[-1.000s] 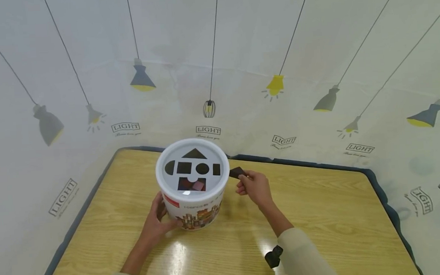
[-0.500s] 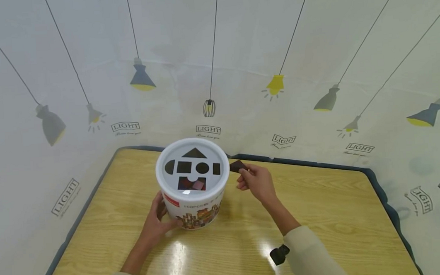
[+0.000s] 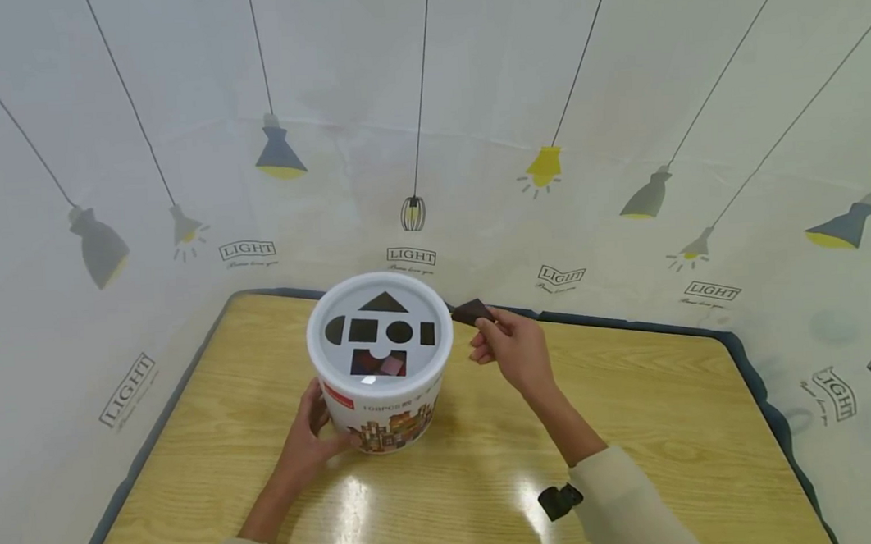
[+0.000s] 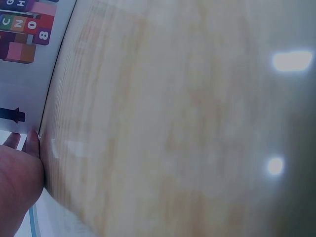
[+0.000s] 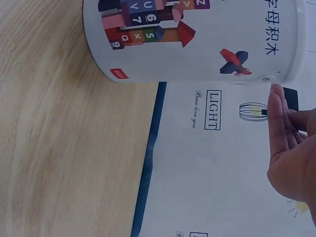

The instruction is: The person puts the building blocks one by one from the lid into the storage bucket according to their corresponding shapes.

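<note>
A white bucket point(image 3: 394, 406) with printed toy blocks stands on the table, its white lid point(image 3: 322, 356) pierced by dark shape cutouts. Pinkish and red blocks point(image 3: 390, 365) show through the lowest cutout. My left hand point(image 3: 307, 443) grips the bucket low on its left side, thumb in front; in the left wrist view that hand point(image 4: 19, 175) is at the bucket's edge. To the right of the rim, my right hand point(image 3: 517, 348) pinches a dark flat piece point(image 3: 473, 311) between thumb and fingers. In the right wrist view, fingers partly hide that dark piece point(image 5: 291, 96) beside the bucket.
The wooden table point(image 3: 657, 408) ends in a dark edge point(image 3: 593, 319) at the back, close behind the bucket. A pale sheet point(image 3: 492, 220) printed with lamps hangs behind it and along the sides. A small black device point(image 3: 560, 502) sits at the right sleeve.
My right hand has moved slightly away from me and to the right, bringing the dark flat piece farther back along the rim. The left hand and bucket have stayed in place.
</note>
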`<action>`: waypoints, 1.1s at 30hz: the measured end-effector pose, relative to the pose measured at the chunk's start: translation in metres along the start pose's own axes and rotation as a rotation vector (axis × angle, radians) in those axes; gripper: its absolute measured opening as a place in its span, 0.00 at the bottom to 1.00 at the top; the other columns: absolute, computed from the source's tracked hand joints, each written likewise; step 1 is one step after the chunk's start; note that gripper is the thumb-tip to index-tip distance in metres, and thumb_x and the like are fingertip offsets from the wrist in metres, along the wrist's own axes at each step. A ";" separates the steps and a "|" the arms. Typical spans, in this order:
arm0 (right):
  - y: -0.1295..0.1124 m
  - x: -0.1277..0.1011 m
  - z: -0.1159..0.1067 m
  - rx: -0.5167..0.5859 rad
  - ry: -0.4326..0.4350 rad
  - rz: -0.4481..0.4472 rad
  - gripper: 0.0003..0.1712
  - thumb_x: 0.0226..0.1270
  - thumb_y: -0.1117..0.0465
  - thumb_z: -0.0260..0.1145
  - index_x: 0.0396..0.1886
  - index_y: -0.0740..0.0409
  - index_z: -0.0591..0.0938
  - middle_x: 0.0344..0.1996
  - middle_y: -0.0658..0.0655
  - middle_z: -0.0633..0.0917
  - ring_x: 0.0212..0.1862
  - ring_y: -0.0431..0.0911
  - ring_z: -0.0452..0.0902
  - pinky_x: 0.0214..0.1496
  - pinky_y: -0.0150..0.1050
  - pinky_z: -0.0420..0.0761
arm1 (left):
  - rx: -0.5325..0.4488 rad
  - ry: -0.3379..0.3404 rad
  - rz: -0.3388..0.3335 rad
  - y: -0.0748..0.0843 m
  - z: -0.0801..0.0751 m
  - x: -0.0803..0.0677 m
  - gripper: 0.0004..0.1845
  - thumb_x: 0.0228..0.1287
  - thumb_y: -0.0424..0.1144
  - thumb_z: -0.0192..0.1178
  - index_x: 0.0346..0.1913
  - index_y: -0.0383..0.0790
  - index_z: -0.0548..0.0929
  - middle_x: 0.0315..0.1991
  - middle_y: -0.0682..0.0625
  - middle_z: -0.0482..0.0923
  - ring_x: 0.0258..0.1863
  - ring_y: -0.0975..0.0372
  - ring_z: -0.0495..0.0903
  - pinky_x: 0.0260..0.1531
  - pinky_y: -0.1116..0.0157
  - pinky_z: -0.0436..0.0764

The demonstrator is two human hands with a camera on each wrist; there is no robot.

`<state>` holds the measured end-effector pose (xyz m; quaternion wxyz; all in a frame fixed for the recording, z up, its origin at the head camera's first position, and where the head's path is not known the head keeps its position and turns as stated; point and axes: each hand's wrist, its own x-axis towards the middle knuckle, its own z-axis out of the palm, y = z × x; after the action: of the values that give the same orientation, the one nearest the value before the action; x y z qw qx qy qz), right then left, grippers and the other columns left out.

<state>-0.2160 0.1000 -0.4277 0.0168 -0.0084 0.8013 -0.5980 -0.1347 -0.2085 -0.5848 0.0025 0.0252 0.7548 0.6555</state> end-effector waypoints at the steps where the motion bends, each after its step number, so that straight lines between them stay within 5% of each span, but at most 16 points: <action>1: -0.002 0.000 0.000 0.005 0.004 -0.012 0.22 0.72 0.59 0.61 0.63 0.62 0.77 0.30 0.68 0.86 0.25 0.46 0.85 0.32 0.38 0.89 | -0.004 0.000 -0.002 0.000 0.000 0.000 0.58 0.49 0.34 0.75 0.78 0.54 0.47 0.76 0.45 0.52 0.72 0.45 0.57 0.72 0.45 0.58; 17: -0.034 -0.006 0.009 0.075 0.049 -0.068 0.21 0.71 0.59 0.62 0.61 0.61 0.78 0.27 0.64 0.86 0.24 0.46 0.85 0.33 0.38 0.89 | -0.010 -0.003 -0.024 -0.001 0.000 0.000 0.59 0.49 0.35 0.76 0.78 0.55 0.47 0.76 0.44 0.52 0.72 0.44 0.58 0.72 0.42 0.57; 33: -0.056 -0.008 0.031 0.096 -0.065 -0.111 0.19 0.70 0.61 0.63 0.58 0.63 0.80 0.25 0.63 0.85 0.22 0.46 0.83 0.30 0.41 0.89 | -0.006 0.003 -0.039 0.000 0.001 0.001 0.59 0.48 0.36 0.76 0.77 0.55 0.47 0.76 0.44 0.53 0.72 0.44 0.58 0.72 0.43 0.58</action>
<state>-0.2072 0.0549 -0.3828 0.0099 -0.0714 0.7691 -0.6350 -0.1352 -0.2072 -0.5852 0.0145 0.0095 0.7532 0.6576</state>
